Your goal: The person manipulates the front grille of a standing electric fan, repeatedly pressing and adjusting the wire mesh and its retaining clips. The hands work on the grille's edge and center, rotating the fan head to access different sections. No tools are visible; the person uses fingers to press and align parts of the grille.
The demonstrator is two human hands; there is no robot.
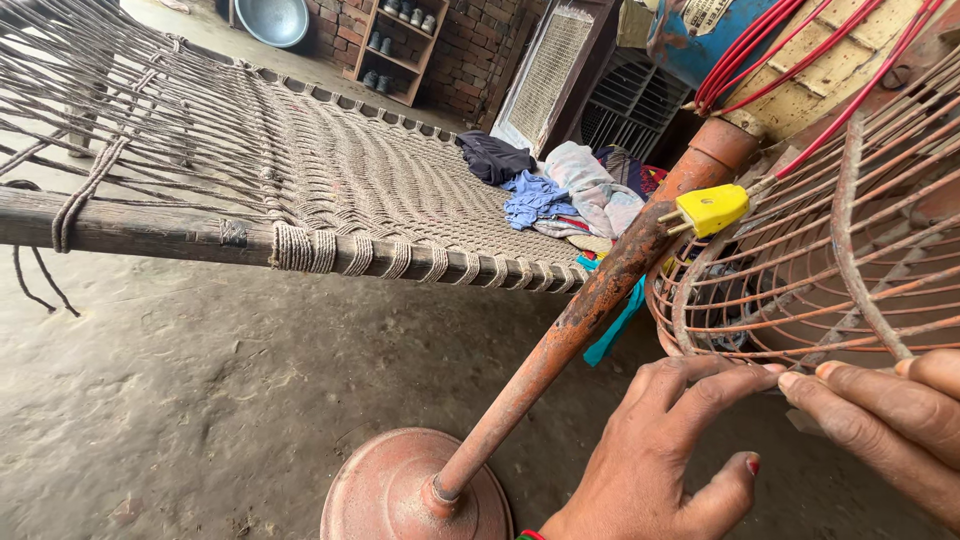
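A woven rope cot (330,170) on a wooden frame fills the left, standing on the dirt floor (170,400); crumpled clothes (560,190) lie at its far end; in front, a rusty round base (390,495) carries a tilted orange pole (590,300); a yellow plug (712,208) on red wires (790,50) hangs beside the pole's top; the left hand (660,450) has its grip apart, fingertips touching the lower rim of the rusty wire fan guard (830,260); the right hand (890,410), fingers loosely apart, touches the same rim just beside it.
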